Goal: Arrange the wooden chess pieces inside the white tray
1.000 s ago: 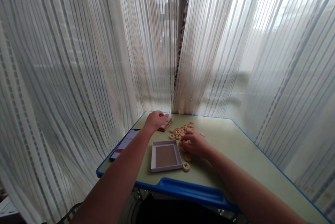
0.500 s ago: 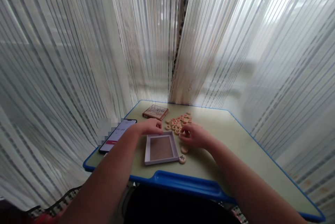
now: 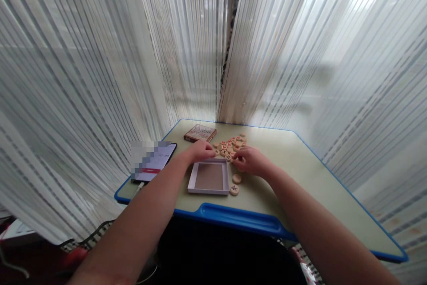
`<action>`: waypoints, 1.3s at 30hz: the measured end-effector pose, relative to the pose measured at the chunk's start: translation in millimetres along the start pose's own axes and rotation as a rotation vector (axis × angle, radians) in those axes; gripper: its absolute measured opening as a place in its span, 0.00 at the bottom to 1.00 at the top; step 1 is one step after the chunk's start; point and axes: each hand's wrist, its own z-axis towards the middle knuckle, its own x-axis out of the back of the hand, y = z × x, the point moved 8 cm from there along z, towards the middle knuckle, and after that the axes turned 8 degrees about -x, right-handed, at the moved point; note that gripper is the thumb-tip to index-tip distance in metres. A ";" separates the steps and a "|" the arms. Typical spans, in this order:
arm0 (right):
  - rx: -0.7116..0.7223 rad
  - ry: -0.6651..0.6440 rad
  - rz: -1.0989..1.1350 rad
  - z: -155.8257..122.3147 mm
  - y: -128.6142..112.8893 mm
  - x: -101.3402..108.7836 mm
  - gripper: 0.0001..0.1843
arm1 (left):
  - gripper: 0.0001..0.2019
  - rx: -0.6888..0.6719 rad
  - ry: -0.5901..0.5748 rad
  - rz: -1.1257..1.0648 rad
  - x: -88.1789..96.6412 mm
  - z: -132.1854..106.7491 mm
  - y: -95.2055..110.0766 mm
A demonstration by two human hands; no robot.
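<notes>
Past the far rim of a shallow lilac-white box tray [image 3: 191, 185], my left hand [image 3: 202, 150] is curled, fingertips beside a Chinese chess piece [image 3: 217, 152]. Whatever its fingers may hold is hidden. My right hand [image 3: 251, 161] has its fingers bent at the near right edge of the pile, pinching a Chinese chess piece [image 3: 233, 154] that is partly covered. The pile of round wooden pieces [image 3: 229, 143], some with red and some with black characters, lies between and beyond both hands. Nearer me, right of the tray, rest a plain-looking piece [image 3: 236, 179] and a black-marked one [image 3: 234, 190].
A brown printed box lid [image 3: 200, 133] lies at the back left of the table. On the left a phone [image 3: 158, 162] shows a timer, with a white cable plug below it. The blue table edge [image 3: 233, 218] has a groove in front; striped curtains [image 3: 187, 54] hang around.
My view has shifted, so the table appears slightly higher. My left hand has moved rightward toward the pieces. My right hand has moved away from me, nearer the pile, leaving the plain-looking piece more exposed.
</notes>
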 end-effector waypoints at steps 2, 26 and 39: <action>0.017 0.007 -0.015 0.5 -2.5 0.3 0.12 | 0.12 0.001 0.023 -0.010 -1.0 1.4 -1.2; -0.003 0.123 0.038 6.1 7.3 -6.5 0.09 | 0.10 0.026 -0.056 -0.203 -9.6 1.8 -11.0; -0.052 0.097 0.020 6.3 8.6 -5.9 0.16 | 0.09 0.017 -0.078 -0.224 -5.9 -2.4 -0.8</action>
